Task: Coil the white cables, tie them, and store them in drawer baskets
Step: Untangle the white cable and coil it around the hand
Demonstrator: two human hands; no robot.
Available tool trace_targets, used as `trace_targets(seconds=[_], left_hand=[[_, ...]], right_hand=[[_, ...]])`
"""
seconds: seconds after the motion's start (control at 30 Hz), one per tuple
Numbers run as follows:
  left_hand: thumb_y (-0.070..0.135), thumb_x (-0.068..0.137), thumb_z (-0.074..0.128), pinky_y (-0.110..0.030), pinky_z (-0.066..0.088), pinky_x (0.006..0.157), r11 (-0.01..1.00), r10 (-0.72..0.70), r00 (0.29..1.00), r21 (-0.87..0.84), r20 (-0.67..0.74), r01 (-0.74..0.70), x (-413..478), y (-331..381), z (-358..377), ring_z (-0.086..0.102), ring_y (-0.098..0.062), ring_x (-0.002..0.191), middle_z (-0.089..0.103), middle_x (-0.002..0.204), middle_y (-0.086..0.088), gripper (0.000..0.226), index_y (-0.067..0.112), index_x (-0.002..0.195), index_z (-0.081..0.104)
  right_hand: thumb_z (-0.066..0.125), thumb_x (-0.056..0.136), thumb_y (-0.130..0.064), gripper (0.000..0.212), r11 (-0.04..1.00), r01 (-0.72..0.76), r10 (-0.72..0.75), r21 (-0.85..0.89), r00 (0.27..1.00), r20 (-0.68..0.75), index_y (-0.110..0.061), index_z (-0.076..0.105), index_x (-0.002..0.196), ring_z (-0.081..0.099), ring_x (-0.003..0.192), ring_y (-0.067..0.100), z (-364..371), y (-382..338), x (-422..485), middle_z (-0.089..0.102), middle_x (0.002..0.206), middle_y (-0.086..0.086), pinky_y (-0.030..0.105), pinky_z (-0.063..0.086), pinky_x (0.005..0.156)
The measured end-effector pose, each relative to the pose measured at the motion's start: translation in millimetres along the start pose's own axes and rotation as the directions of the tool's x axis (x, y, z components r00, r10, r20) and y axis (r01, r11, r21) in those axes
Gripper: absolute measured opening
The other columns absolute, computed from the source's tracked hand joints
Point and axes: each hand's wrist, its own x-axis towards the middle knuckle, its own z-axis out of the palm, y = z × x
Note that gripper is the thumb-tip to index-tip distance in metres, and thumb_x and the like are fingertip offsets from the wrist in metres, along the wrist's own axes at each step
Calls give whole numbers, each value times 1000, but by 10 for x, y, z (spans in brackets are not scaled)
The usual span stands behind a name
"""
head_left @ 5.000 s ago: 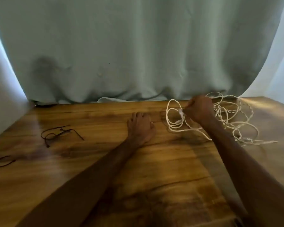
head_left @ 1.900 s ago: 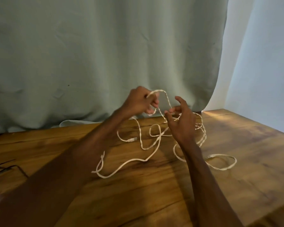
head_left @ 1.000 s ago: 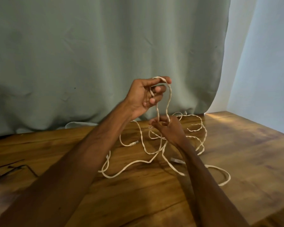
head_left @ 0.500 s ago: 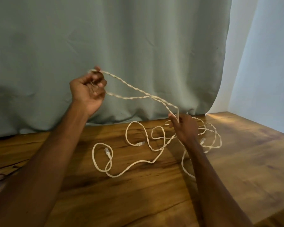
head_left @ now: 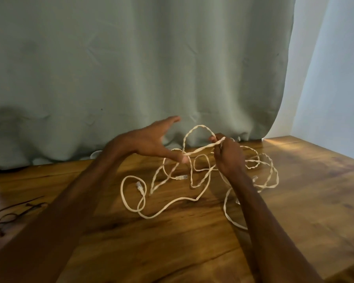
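**Tangled white cables between two hands at the back of the bench**

The white cables point(head_left: 276, 176) lie in a loose tangle on the wooden bench point(head_left: 192, 252), near its far edge and just in front of a grey-green curtain point(head_left: 131, 68). Several strands are twisted round each other. Two clear plug ends rest on the wood, one point(head_left: 181, 177) under the raised strands and one point(head_left: 139, 186) inside a loop nearer the left.

The right grip point(head_left: 229, 156) is clenched on a twisted strand, its fingers curled round it and the strand coming out at the top of the fist. From there a loop point(head_left: 200, 126) arches up in front of the curtain and comes down toward the left grip point(head_left: 149, 144). That grip is released, thumb and fingers spread. Its fingertips point(head_left: 183, 159) touch a strand stretched across from the right grip, though blur hides the contact.

Thin dark ties point(head_left: 14, 213) lie on the bench well to the left, apart from the cables. A pale wall point(head_left: 335, 78) stands at the right
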Motion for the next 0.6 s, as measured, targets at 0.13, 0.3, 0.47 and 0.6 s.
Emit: trace_targets(seconds=[0.13,0.3,0.47,0.6], left_hand=[[73,58,84,-48,39,117,994,107,976,8,-188,-107,279,406,388,32,-24,150,26,167,3,133,35,161,9],[71,69,80,-33,57,87,996,32,947,-72,-319,-57,436,475,342,66,-18,105,69,120,-2,87,16,134,61],[65,85,69,-23,39,54,959,117,936,-207,-331,-193,363,462,150,47,-9,49,61,53,-7,56,12,73,79],[46,97,64,-9,36,46,870,-15,850,-426,-527,-249,318,410,10,45,0,41,54,43,13,44,9,80,79]], right_hand=[[54,95,-17,16,1000,5,-4,-8,998,63,-22,67,103,69,80,32,51,-173,-69,74,87,4,41,55,67],[56,100,-17,18,999,36,-37,35,999,15,-14,71,109,69,79,36,-52,-217,-122,74,87,12,35,44,61],[55,102,-42,26,997,80,-80,24,997,-1,-24,73,107,68,72,27,-149,-194,-61,72,77,0,30,35,58],[56,90,-69,46,999,3,-4,-34,999,-32,-27,73,86,65,63,14,-212,-140,-59,68,67,-8,31,47,56]])
